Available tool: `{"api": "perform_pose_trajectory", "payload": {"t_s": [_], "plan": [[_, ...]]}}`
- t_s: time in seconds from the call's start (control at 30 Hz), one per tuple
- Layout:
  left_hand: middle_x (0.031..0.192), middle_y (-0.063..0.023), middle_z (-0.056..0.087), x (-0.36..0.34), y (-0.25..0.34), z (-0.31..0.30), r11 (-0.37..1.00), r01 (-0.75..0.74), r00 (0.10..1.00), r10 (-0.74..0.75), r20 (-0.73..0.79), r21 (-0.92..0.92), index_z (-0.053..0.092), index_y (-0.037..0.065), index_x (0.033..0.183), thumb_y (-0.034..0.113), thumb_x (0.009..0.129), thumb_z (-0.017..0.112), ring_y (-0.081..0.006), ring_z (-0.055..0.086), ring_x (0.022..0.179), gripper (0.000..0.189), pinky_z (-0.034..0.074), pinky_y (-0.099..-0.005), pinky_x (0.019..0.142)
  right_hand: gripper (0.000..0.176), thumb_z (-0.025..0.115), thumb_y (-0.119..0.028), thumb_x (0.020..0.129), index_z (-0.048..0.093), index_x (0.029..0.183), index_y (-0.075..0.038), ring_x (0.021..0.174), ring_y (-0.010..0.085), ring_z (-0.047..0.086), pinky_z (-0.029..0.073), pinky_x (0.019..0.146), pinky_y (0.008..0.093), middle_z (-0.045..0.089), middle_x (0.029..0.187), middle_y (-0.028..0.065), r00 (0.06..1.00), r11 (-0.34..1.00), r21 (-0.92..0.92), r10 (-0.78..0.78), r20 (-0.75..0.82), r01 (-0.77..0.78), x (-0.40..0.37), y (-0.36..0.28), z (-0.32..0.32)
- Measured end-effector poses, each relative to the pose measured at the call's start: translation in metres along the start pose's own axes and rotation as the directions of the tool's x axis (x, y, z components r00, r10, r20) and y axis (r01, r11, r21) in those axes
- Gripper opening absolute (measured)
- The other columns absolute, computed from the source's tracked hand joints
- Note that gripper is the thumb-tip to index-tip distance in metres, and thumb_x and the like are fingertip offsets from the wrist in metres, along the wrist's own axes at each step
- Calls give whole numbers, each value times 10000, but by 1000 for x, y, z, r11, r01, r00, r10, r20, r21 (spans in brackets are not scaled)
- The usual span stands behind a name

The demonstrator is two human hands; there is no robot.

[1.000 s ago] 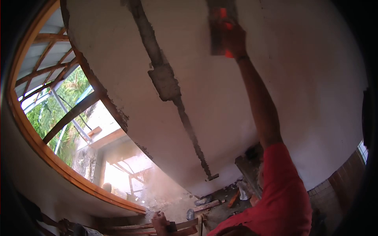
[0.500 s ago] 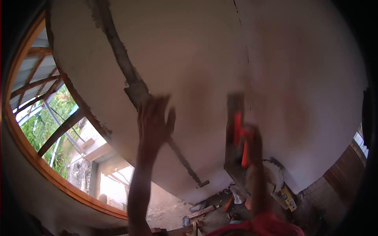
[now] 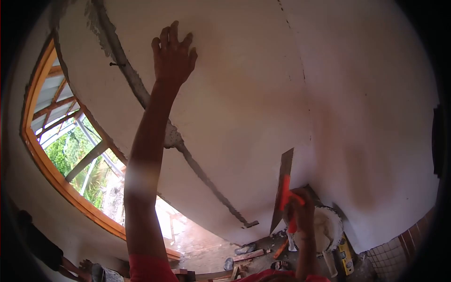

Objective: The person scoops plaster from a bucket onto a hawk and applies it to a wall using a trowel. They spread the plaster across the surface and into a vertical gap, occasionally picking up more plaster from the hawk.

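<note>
My left hand (image 3: 173,55) is raised against the pale plastered wall (image 3: 244,103), its fingers spread and nothing in it. A rough grey strip (image 3: 195,169) runs diagonally down the wall, passing behind my left forearm. Lower right, my right hand (image 3: 301,209) is wrapped round the red handle of a trowel (image 3: 283,188). The trowel's long metal blade stands nearly upright, tilted a little, close to the wall; whether it touches is unclear. Below and right of that hand is a round bucket (image 3: 336,225) with pale material inside.
A wooden-framed window (image 3: 80,211) curves along the left. A yellow level (image 3: 346,256) stands beside the bucket. Stones and wood pieces (image 3: 248,255) lie on the floor. Part of another person (image 3: 42,244) shows at the lower left. A nail (image 3: 116,64) sticks out near the strip.
My left hand has moved up the wall. My right hand has lowered with the trowel, whose blade has tilted. The view has shifted, and the other person has come into sight.
</note>
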State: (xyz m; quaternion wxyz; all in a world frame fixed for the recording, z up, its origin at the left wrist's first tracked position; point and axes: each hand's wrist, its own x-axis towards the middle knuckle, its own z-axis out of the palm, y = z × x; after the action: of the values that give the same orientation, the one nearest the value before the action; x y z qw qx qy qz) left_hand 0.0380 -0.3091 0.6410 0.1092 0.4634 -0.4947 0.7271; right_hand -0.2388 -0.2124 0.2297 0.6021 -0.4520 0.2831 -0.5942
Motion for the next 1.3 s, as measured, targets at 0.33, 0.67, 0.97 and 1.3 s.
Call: {"api": "perform_pose_trajectory", "payload": {"t_s": [0.33,0.67,0.97,1.3], "plan": [[1378,-90,455,6,0,2,999,-44,996,43,-74,-13,704,132,1042,289,833,668,-252,413,1268,263,331,-460,1001,195,592,-154,955,589,1079,-4,447,72,494,381,410,236,558,637,5,999,998,-49,-35,29,36,14,-1,-5],[1149,-110,537,-42,-4,-73,872,131,974,-202,-103,-472,539,80,1143,237,845,681,-310,482,1170,366,325,-516,994,182,606,-132,943,561,1090,-34,456,83,493,403,410,243,545,632,14,997,999,40,37,-65,-35,27,4,5],[1042,-87,639,-383,-16,-208,317,942,295,-629,719,-110,620,73,1067,200,894,658,-284,558,1064,218,392,-420,976,332,587,-100,944,528,1269,-59,573,108,572,471,475,262,606,905,77,881,907,155,-418,222,391,71,-109,131],[1242,-155,620,-234,-32,-166,733,404,904,-228,363,-547,602,66,1279,133,950,550,-342,531,1197,340,352,-442,1055,278,512,-62,964,506,1242,-70,460,113,502,412,428,265,574,824,82,872,836,268,-489,-35,479,53,-95,175]]}}
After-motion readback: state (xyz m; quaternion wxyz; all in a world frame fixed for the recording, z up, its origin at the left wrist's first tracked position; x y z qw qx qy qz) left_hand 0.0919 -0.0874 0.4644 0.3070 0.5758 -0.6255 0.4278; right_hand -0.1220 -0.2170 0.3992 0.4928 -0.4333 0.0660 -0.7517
